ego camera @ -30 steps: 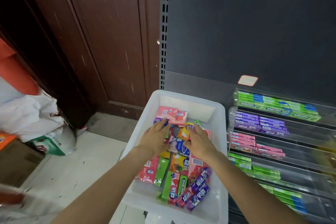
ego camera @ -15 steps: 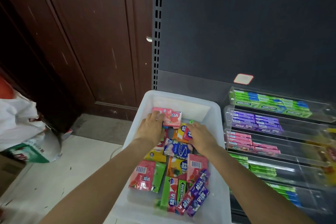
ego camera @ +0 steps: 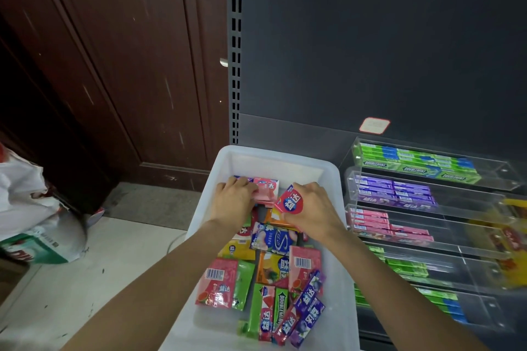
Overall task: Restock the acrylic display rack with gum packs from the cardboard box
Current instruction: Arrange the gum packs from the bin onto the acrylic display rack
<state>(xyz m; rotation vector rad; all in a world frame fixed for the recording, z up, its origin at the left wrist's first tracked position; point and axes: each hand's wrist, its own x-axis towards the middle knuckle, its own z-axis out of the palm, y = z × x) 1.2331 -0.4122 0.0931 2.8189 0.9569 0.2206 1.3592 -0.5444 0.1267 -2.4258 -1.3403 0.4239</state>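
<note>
Lifted since half a second ago: red gum pack, now tilted up off the pile, pinched in right hand between thumb and curled fingers. Left hand pushed further back, fingers curled over pink gum pack at far end of white plastic bin. No cardboard box visible; loose gum packs piled in the bin instead, mostly toward its near half. Just right of bin, clear acrylic display rack, stepped tiers: green on top, purple below, pink next, green lower down. Behind: dark grey shelving panel with slotted upright, small red-bordered label, text unreadable. Left: dark brown wooden door, pale speckled floor, white plastic bag over green-printed sack. Readable: "DOUBLEMINT" on top-tier packs and on one green pack in bin; Chinese characters "益达" on red, purple and green packs; barcodes on two pink packs. Yellow packaging at right edge blurred behind acrylic, cut off. Lower tiers and bin's near rim out of frame.
</note>
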